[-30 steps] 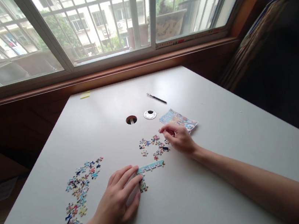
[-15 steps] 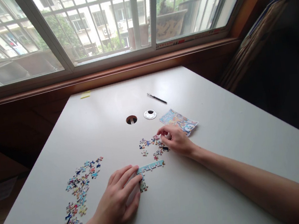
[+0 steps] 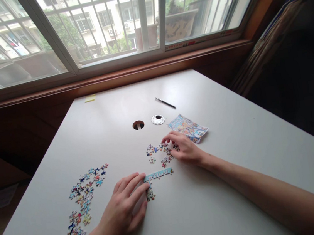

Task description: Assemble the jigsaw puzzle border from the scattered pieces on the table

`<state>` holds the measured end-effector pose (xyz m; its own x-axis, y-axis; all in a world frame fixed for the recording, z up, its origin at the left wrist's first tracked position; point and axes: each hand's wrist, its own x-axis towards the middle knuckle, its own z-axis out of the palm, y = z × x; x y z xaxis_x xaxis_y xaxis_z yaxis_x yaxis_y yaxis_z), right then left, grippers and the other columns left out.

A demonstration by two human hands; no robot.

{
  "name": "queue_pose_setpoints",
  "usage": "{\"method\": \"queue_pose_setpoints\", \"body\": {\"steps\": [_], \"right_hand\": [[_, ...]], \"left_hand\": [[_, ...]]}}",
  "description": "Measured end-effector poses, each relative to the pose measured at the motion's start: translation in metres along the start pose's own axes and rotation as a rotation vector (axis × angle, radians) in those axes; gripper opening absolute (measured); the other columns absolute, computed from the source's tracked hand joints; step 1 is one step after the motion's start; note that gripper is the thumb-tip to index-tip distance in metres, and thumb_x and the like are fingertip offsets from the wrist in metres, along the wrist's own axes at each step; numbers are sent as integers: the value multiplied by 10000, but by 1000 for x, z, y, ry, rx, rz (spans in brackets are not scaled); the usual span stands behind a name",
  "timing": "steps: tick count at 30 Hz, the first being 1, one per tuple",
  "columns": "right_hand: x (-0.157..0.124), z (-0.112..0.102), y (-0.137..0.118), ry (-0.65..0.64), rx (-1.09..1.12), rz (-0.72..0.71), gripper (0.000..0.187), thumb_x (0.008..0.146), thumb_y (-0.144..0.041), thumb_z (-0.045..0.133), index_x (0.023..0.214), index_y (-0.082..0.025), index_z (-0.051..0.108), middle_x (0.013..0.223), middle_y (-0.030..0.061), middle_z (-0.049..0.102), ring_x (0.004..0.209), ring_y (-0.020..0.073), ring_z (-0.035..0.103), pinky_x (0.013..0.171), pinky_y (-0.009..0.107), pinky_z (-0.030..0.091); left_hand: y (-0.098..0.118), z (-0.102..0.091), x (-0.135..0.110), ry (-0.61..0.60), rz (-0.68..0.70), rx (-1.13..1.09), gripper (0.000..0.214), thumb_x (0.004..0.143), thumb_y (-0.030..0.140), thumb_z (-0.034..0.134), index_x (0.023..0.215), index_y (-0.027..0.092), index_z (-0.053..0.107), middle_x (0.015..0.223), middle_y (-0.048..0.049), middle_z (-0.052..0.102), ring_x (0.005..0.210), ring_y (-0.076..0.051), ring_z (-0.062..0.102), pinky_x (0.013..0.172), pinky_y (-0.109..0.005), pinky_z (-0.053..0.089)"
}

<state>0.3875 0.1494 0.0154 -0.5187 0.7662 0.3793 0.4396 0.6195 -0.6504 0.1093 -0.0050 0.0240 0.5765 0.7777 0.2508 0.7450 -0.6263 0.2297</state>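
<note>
So the joined puzzle edge [image 3: 159, 174] sits on the white table [image 3: 216, 206], its corner by the left hand [image 3: 126, 199], laid flat, fingers stretched. Beyond, the right hand [image 3: 186, 148] curves over loose pieces [image 3: 167, 159], thumb and forefinger parted, near a picture sheet [image 3: 187, 124].

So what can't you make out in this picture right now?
All in the head view:
Left edge of the joined jigsaw section: partly covered by the left hand.
Some loose jigsaw pieces, and whether one is pinched: hidden by the right hand.
Fine print on the picture leaflet: too small and blurred.
Right forearm: cut off at the lower right corner.
</note>
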Motion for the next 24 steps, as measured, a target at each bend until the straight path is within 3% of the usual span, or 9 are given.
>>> {"method": "queue_pose_setpoints", "body": {"steps": [11, 18, 24], "right_hand": [[-2, 3, 3, 3, 38, 27, 503, 663, 69, 396, 1001, -204, 647, 972, 48, 588, 782, 155, 541, 731, 291, 448], [-3, 3, 6, 62, 79, 59, 586, 597, 97, 363, 1025, -198, 632, 863, 20, 552, 755, 151, 501, 695, 274, 419], [-4, 3, 9, 9, 85, 1, 606, 589, 117, 349, 1020, -209, 623, 938, 30, 573, 815, 152, 528, 716, 273, 431]], "left_hand": [[1, 1, 0, -19, 2, -7, 421, 908, 156, 526, 1325, 204, 546, 1493, -98, 507, 1381, -301, 444, 1079, -472, 439], [-1, 2, -1, -8, -3, -6, 417, 901, 158, 531, 1313, 204, 566, 1488, -98, 514, 1376, -304, 455, 1085, -465, 439], [1, 0, 0, -3, 3, -8, 414, 903, 158, 530, 1314, 203, 562, 1486, -96, 516, 1375, -304, 452, 1079, -467, 437]]}}
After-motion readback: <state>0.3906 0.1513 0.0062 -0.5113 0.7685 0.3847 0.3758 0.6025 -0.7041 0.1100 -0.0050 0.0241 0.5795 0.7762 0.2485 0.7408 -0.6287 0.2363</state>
